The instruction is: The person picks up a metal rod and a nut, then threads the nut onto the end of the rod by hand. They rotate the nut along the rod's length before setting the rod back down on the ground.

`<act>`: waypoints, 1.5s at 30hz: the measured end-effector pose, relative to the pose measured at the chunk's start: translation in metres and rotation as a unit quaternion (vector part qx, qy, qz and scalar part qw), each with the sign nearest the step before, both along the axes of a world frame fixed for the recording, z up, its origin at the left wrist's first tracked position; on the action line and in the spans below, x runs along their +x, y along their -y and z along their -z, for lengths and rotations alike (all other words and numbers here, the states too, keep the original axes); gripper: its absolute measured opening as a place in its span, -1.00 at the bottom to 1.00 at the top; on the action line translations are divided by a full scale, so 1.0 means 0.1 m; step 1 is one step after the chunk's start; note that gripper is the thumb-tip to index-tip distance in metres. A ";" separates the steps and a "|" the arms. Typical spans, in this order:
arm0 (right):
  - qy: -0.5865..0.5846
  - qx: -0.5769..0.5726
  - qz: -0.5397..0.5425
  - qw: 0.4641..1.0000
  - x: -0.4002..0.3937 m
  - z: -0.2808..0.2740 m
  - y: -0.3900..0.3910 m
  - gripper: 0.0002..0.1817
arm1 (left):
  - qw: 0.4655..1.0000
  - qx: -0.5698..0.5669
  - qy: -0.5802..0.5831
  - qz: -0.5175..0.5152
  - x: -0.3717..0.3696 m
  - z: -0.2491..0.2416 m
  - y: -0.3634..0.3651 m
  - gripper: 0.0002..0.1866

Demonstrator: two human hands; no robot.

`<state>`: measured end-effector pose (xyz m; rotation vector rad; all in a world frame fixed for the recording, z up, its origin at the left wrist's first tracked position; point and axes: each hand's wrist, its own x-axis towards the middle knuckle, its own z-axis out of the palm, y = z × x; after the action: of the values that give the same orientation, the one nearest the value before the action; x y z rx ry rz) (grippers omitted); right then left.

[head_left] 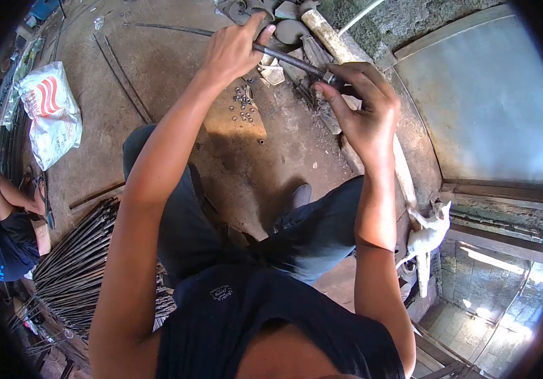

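A long dark rod (293, 61) with a threaded end slants across in front of me. My left hand (237, 50) is closed around it, thumb and fingers on either side. At the threaded end sits a nut (329, 78), pinched between the thumb and fingers of my right hand (369, 104). The fingers partly cover the nut and the rod's tip. Below my hands, several loose nuts (244, 107) lie scattered on a flat brown board (246, 129) on the floor.
Many dark rods (82, 259) lie bundled at the lower left, near a seated person (9, 221). A white sack (53, 114) rests at the left. A white cat (429, 234) lies by a long pole (404, 167) at the right. Stones and scrap (290, 31) lie ahead.
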<state>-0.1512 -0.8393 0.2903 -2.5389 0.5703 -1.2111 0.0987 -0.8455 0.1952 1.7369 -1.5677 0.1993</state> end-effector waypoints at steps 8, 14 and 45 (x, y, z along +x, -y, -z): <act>-0.006 -0.029 0.042 0.999 0.03 0.01 -0.05 -0.69 | 0.999 -0.037 0.006 -0.002 0.03 0.04 0.04 -0.50; 0.026 -0.017 0.063 0.998 0.08 0.09 -0.10 -0.72 | 1.000 -0.007 -0.007 -0.010 0.02 -0.02 -0.01 -0.53; 0.231 0.509 -0.126 0.820 -0.06 -0.01 0.01 -0.68 | 1.000 -0.022 -0.017 -0.011 0.07 -0.07 -0.05 -0.51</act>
<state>-0.1572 -0.8399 0.2914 -1.3105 0.5265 -0.9706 0.1059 -0.8408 0.2026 1.7150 -1.5100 0.2130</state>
